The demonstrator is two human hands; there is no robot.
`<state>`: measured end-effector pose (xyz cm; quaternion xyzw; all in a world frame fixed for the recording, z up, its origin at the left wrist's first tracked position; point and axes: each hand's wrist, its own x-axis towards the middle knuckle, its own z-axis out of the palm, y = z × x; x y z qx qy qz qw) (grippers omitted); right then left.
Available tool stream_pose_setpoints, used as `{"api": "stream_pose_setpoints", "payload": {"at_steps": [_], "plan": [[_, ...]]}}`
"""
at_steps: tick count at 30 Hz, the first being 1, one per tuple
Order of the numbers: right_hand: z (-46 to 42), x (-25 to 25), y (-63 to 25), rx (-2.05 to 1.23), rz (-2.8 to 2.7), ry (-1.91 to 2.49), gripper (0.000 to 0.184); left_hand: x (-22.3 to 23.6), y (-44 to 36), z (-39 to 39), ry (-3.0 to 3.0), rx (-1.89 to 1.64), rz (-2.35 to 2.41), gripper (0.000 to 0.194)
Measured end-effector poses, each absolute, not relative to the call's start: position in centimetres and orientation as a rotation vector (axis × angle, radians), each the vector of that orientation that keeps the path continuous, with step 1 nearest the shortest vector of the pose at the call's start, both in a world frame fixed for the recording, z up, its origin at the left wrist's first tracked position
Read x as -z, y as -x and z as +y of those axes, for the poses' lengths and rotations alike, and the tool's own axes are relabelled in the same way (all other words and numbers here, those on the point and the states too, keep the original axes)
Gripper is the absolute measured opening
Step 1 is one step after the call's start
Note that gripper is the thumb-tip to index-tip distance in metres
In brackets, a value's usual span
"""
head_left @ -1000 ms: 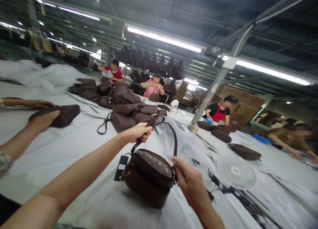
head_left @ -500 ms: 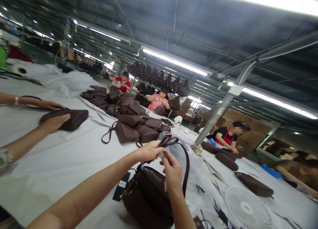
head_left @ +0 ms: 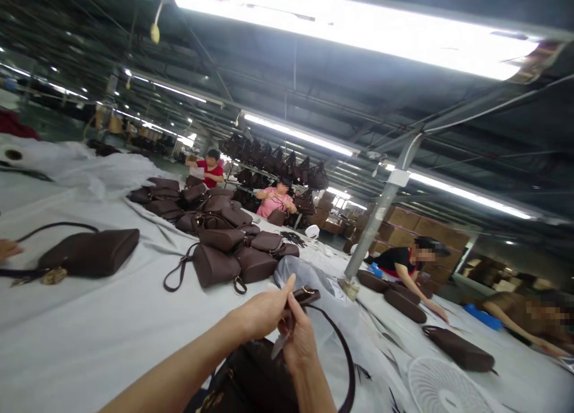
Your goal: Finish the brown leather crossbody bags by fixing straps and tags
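My left hand (head_left: 264, 311) and my right hand (head_left: 299, 341) meet above a dark brown handbag (head_left: 255, 377) standing in front of me. Both are closed on its folded brown strap (head_left: 309, 295), which has a gold-coloured metal fitting. A loop of the strap curves down to the right of my right hand. A small piece of whitish, see-through film hangs below my right fingers. Gold-coloured hardware shows on the bag's front, and the lower part of the bag is cut off by the frame edge.
Several brown bags (head_left: 219, 263) are heaped ahead on the white-covered table (head_left: 112, 335). Left lies another bag (head_left: 96, 251), near a co-worker's hand (head_left: 9, 248). A metal post (head_left: 372, 228), clear plastic (head_left: 332, 329) and a white fan (head_left: 442, 386) stand to the right. Several co-workers are farther off.
My hands have drawn together and the strap is folded into a tighter bundle. At left, the co-worker's hands have come off the bag there. My view has tilted up.
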<state>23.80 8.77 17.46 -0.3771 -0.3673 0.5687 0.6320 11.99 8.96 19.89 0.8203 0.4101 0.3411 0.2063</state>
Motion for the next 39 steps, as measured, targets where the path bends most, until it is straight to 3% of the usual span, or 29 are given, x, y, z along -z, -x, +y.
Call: {"api": "stream_pose_setpoints", "payload": {"at_steps": [5, 7, 14, 18, 24, 27, 31, 35, 39], "plan": [[9.7, -17.3, -24.0, -1.237, -0.781, 0.833, 0.035, -18.8, -12.9, 8.8, -1.998, -1.128, 0.895, 0.094], [9.9, -17.1, -24.0, -1.218, -0.805, 0.839, 0.038, -17.9, -13.2, 8.9, -1.83, -1.266, 0.854, 0.093], [10.0, -16.9, -24.1, -1.126, -0.945, 0.962, 0.043, -17.1, -13.8, 9.6, -1.739, -1.441, 0.833, 0.04], [9.1, -16.8, -25.2, -0.94, -1.282, 1.171, 0.032, -17.6, -13.6, 10.4, -1.804, -1.407, 0.878, 0.031], [5.2, -18.5, -27.4, -0.387, -1.753, 1.29, 0.018, -17.8, -13.3, 10.9, -1.935, -1.286, 1.155, 0.02], [4.4, -19.7, -28.5, -0.558, -1.899, 1.157, 0.02, -17.9, -13.2, 10.8, -2.005, -1.202, 1.077, 0.019], [4.6, -20.2, -29.8, -1.08, -1.841, 0.953, 0.059, -18.1, -13.1, 10.5, -1.997, -1.153, 0.993, 0.018], [5.1, -20.4, -30.6, -0.968, -1.72, 1.056, 0.037, -17.9, -13.4, 10.2, -1.965, -1.125, 0.876, 0.018], [5.3, -20.8, -30.5, -0.92, -1.54, 1.098, 0.037, -17.3, -13.8, 10.1, -1.887, -1.178, 0.89, 0.015]]}}
